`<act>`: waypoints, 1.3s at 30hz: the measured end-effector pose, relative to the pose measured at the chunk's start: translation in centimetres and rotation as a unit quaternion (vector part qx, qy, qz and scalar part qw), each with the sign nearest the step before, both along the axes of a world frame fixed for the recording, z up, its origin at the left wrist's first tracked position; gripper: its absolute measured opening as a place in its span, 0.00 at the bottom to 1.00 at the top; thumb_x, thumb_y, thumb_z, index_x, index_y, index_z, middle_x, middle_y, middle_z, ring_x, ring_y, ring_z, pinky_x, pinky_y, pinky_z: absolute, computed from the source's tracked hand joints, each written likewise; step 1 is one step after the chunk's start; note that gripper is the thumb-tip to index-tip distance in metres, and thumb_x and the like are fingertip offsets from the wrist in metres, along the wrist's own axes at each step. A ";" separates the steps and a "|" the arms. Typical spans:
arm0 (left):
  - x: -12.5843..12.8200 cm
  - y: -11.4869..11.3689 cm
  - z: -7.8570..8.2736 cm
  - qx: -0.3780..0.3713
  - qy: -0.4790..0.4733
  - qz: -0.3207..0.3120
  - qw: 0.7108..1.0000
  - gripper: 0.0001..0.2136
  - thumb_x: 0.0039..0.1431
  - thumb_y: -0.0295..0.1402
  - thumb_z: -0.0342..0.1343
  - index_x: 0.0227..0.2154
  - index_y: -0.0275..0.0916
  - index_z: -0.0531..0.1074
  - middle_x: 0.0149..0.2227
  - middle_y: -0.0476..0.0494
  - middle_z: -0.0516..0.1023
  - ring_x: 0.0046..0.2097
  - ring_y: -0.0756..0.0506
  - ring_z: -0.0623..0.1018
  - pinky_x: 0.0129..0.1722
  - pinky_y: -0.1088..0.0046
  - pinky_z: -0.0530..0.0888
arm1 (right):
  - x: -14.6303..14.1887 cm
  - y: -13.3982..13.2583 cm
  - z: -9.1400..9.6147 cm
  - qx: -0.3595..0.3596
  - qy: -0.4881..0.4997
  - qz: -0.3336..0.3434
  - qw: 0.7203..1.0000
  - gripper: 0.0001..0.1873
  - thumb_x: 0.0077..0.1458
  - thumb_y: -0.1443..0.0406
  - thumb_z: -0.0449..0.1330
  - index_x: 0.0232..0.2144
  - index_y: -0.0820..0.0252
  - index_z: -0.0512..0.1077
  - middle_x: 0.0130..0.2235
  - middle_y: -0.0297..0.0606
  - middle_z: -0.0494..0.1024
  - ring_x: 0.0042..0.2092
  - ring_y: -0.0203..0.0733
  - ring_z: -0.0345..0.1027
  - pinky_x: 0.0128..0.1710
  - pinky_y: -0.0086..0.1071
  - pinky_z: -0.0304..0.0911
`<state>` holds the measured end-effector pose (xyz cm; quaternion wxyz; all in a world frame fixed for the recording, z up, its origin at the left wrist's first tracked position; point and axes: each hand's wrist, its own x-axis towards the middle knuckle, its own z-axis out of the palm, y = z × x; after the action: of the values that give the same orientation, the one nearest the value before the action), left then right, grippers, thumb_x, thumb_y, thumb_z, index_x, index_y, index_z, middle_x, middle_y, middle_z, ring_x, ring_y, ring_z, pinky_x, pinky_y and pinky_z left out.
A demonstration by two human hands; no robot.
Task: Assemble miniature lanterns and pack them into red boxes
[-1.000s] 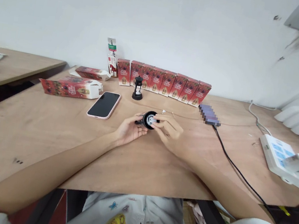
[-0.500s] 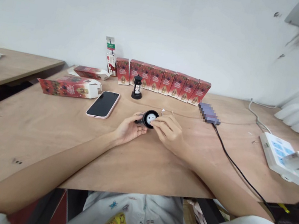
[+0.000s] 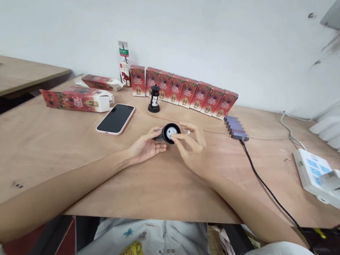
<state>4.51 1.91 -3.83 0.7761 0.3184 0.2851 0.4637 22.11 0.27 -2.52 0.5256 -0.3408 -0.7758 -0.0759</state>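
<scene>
My left hand (image 3: 147, 146) holds a small black lantern (image 3: 164, 140) tipped on its side, with its hollow round base facing me. Inside the base sits a white disc (image 3: 172, 132) with dark slots. My right hand (image 3: 193, 149) is at the base's right side, its thumb at the disc and its forefinger lifted apart. Small whitish bits (image 3: 186, 130) show by the right fingertips; I cannot tell whether they are held or lie on the table. A similar black lantern (image 3: 154, 99) stands upright behind the hands.
Red printed boxes (image 3: 188, 93) stand in a row by the wall. Opened red boxes (image 3: 78, 98) lie at left, near a phone (image 3: 115, 119). A second phone (image 3: 237, 128) trails a black cable (image 3: 265, 184). A white power strip (image 3: 307, 172) lies at right. The wooden table (image 3: 153, 190) ends before my lap.
My right fingers have spread: the forefinger has lifted away from the lantern's base while the thumb stays at the disc. The left hand still holds the lantern in about the same place.
</scene>
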 end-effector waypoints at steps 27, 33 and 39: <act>0.1 -0.1 0.0 -0.001 0.007 -0.002 1.000 0.06 0.58 0.29 0.54 0.38 0.40 0.66 0.30 0.46 0.75 0.30 0.49 0.77 0.34 0.74 0.76 | 0.4 0.7 -0.4 0.076 -0.060 0.071 0.993 0.09 0.59 0.71 0.54 0.36 0.58 0.74 0.36 0.40 0.79 0.41 0.41 0.70 0.44 0.40 0.69; 0.2 -0.1 -0.2 0.016 0.011 -0.004 1.000 0.08 0.58 0.29 0.55 0.40 0.40 0.66 0.31 0.46 0.75 0.31 0.49 0.77 0.35 0.74 0.76 | 1.0 1.2 -1.1 0.140 -0.097 0.046 0.984 0.06 0.57 0.65 0.57 0.36 0.56 0.74 0.45 0.43 0.77 0.47 0.47 0.68 0.45 0.44 0.65; 0.2 -0.4 0.0 0.044 0.024 0.005 0.999 0.11 0.58 0.27 0.54 0.43 0.41 0.66 0.35 0.45 0.75 0.31 0.51 0.76 0.33 0.76 0.76 | 0.8 1.1 -1.2 0.126 -0.096 0.014 0.987 0.08 0.55 0.59 0.60 0.30 0.57 0.72 0.49 0.45 0.75 0.48 0.49 0.69 0.46 0.46 0.64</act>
<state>4.73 1.48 -3.79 0.7522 0.3619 0.2848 0.4713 22.86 1.37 -3.72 0.4887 -0.2521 -0.8113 -0.1983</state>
